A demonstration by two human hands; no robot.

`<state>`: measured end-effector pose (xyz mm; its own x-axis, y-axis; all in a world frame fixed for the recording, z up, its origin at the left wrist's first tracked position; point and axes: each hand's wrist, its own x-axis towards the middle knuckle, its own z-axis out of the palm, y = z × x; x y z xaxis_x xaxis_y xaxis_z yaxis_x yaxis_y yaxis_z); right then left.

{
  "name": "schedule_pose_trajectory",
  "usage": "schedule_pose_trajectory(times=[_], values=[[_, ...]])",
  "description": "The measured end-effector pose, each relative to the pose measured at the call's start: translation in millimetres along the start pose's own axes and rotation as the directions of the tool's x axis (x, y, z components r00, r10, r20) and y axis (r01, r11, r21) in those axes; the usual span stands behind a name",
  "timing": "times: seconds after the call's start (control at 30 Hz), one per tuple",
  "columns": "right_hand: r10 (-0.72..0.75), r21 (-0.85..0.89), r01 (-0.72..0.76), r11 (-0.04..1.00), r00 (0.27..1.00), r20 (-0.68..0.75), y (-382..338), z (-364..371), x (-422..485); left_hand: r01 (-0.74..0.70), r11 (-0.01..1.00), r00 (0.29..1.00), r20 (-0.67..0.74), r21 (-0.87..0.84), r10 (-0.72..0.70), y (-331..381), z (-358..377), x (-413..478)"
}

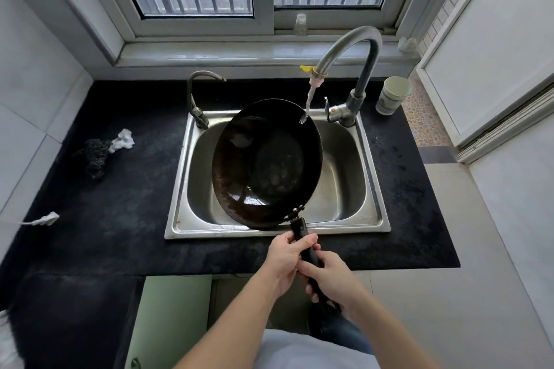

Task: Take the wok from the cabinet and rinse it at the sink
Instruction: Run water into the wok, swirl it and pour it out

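Head view is showing the rinse step under way. The wok [266,165] is hanging tilted over the sink [177,189], just ahead of both grips, and its far rim is meeting the water stream [310,99] running from the tall tap [350,48]. The left grip [286,253] is wrapping its fingers round the handle [301,229] on the end nearer the bowl. The right grip [331,277] is clasping the same handle directly behind it, toward the person's body. Both are closed on the handle, and the 2 are sitting close together.

Fetching from the cabinet is looking finished. The rinse itself is looking early, since the water is striking only the rim's edge and a little is glinting in the bowl near the handle. The next move is probably calling for sliding the wok rightward of the grips so the stream is falling inside, then swirling and tipping it out. The weight is lying well ahead of the grips, so a firm hold is needed.

A paper cup [391,96] is standing on the worktop [105,219], far ahead and to the right.
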<state>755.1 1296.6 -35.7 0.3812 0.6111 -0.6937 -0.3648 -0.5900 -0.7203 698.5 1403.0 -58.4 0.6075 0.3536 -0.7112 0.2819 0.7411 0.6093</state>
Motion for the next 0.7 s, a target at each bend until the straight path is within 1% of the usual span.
schedule_pose_trajectory(times=[0.07,0.13,0.2,0.27,0.4,0.57,0.7], values=[[-0.041,-0.147,0.022,0.989,0.991,-0.128,4,7,4,0.003,1.000,0.999,-0.049,0.004,-0.003,-5,1,5],[-0.069,-0.221,0.024,0.975,0.977,-0.200,8,14,5,0.014,1.000,0.996,-0.091,-0.002,-0.014,-11,0,8],[-0.057,-0.207,0.008,0.978,0.971,-0.233,13,20,6,0.027,1.000,0.992,-0.123,0.012,-0.025,-17,-2,10],[-0.042,-0.175,-0.004,0.985,0.966,-0.254,16,23,8,0.032,0.999,0.992,-0.125,0.027,-0.028,-20,-3,13],[-0.044,-0.137,0.010,0.991,0.968,-0.248,24,22,10,0.046,0.999,0.990,-0.134,0.027,-0.042,-22,-3,13],[-0.095,-0.151,0.064,0.986,0.975,-0.203,34,16,11,0.044,0.996,0.991,-0.130,0.080,-0.033,-25,-6,13],[-0.095,-0.129,0.071,0.989,0.978,-0.186,39,17,15,0.038,0.993,0.992,-0.124,0.110,-0.024,-24,-10,14]])
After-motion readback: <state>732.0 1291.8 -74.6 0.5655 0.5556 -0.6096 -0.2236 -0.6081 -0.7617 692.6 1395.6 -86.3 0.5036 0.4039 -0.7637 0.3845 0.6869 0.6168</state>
